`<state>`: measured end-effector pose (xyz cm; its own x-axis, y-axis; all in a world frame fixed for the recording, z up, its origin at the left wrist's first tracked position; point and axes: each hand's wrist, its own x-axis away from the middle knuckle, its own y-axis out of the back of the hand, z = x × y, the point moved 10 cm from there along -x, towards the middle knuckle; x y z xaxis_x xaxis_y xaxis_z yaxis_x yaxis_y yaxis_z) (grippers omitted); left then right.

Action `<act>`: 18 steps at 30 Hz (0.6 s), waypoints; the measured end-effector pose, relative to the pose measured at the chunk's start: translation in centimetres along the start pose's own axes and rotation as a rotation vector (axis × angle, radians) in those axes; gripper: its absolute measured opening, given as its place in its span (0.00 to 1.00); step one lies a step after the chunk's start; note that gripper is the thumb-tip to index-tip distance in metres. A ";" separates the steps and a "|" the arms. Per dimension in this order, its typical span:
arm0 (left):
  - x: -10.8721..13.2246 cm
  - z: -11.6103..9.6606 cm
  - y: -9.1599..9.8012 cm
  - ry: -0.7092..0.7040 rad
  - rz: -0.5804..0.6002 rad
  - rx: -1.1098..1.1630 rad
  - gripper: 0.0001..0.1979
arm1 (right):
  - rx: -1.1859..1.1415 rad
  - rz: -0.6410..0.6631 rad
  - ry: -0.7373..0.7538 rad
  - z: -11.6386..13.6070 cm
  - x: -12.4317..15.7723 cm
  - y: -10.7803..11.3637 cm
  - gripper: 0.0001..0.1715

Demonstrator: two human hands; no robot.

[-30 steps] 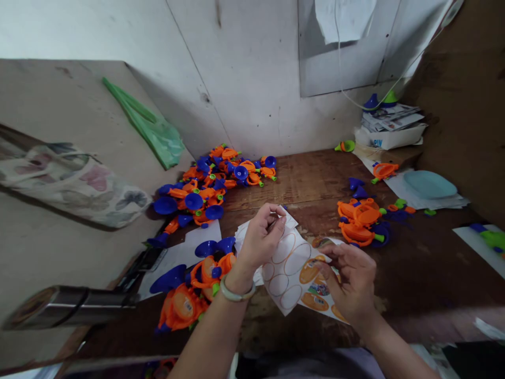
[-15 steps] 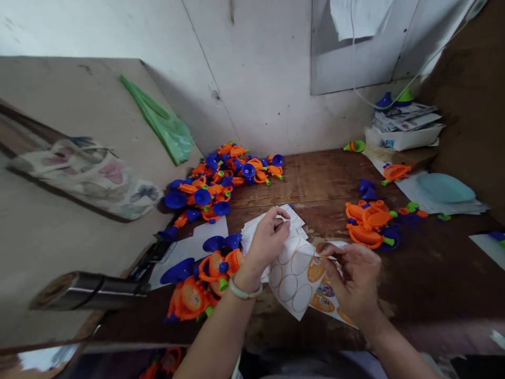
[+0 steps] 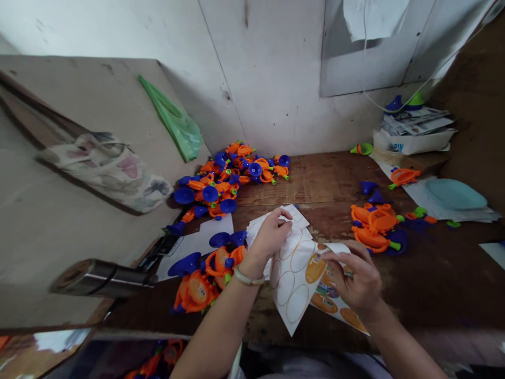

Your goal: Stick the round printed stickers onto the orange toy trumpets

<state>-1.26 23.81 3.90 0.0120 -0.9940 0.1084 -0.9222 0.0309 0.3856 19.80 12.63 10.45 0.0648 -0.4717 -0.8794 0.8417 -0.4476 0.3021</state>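
Sticker sheet point(image 3: 300, 279) on the near side of the paper pile point(image 3: 302, 219), pinched in the right hand point(image 3: 357, 279), with unclear grip by the left hand point(image 3: 272, 231), probably best held taut against creasing.

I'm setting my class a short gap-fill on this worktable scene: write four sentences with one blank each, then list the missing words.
1. The bracelet circles the ____ wrist.
2. The oval stickers beside the right hand are mainly ____ in colour.
3. The thin plastic bag hanging at the left is ____.
4. The tray lies on the person's ____ side of the table.

Missing words: left; orange; green; right.
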 end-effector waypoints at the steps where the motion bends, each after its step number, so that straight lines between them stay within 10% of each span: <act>1: -0.8 0.2 0.4 -0.004 -0.029 -0.043 0.05 | 0.003 -0.029 0.019 0.4 0.0 0.4 0.12; 12: -10.5 1.6 -1.8 -0.069 -0.059 -0.572 0.15 | -0.178 0.066 -0.134 1.5 0.9 0.3 0.09; 18: -11.9 3.8 6.9 0.045 -0.231 -0.630 0.18 | -0.118 -0.018 -0.311 -2.3 3.1 0.7 0.10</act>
<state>-9.26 35.47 1.85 0.2107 -0.9775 -0.0082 -0.4926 -0.1135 0.8628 21.78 12.59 7.09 -0.1027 -0.6820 -0.7241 0.8985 -0.3759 0.2266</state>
